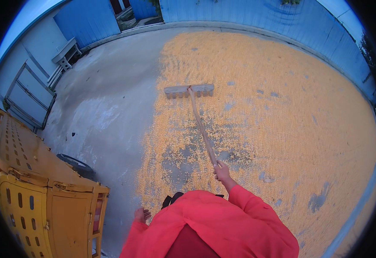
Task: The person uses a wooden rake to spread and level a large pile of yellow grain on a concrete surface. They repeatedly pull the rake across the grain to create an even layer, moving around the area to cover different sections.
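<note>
A wooden rake reaches away from me, its long handle gripped near the end by my right hand. Its wide toothed head rests on a layer of yellow corn kernels, close to the layer's left edge. Bare grey concrete shows through in patches along the handle. My left hand hangs low at my left side, fingers apart, holding nothing. Both arms are in red sleeves.
A yellow metal vehicle body with a black wheel stands at left. Beyond it, a metal frame leans on the wall beside a concrete trough. Blue metal fencing bounds the far side, with an opening at upper left.
</note>
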A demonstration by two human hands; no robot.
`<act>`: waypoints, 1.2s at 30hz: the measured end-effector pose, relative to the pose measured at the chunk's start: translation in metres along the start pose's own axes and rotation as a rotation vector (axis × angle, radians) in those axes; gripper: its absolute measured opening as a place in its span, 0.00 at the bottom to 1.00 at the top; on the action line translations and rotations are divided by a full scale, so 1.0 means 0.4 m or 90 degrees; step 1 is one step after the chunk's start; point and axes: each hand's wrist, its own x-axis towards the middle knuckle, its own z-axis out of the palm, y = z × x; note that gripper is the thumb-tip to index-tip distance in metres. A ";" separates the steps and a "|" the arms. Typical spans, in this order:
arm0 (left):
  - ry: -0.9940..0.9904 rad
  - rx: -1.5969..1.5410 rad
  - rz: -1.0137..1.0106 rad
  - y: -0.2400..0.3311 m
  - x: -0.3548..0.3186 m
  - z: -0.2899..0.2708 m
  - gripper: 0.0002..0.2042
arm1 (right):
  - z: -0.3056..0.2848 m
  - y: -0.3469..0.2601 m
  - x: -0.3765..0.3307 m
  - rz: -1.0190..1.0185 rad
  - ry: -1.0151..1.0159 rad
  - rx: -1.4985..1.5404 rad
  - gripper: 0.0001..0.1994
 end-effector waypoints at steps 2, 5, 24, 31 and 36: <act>0.046 -0.056 -0.044 -0.001 0.060 -0.024 0.16 | 0.031 -0.058 0.113 -0.017 0.006 0.017 0.24; 0.097 -0.113 -0.106 0.082 0.158 0.003 0.16 | 0.097 -0.171 0.228 -0.005 0.036 0.038 0.23; -0.306 0.153 0.259 1.606 0.642 1.096 0.17 | 0.355 -0.829 1.069 -0.020 0.045 -0.002 0.23; -0.213 0.203 0.126 1.743 0.827 1.187 0.15 | 0.312 -1.090 1.506 -0.041 0.025 -0.068 0.24; -0.055 0.081 0.009 1.826 0.937 1.135 0.14 | 0.337 -1.311 1.801 -0.027 0.029 -0.022 0.25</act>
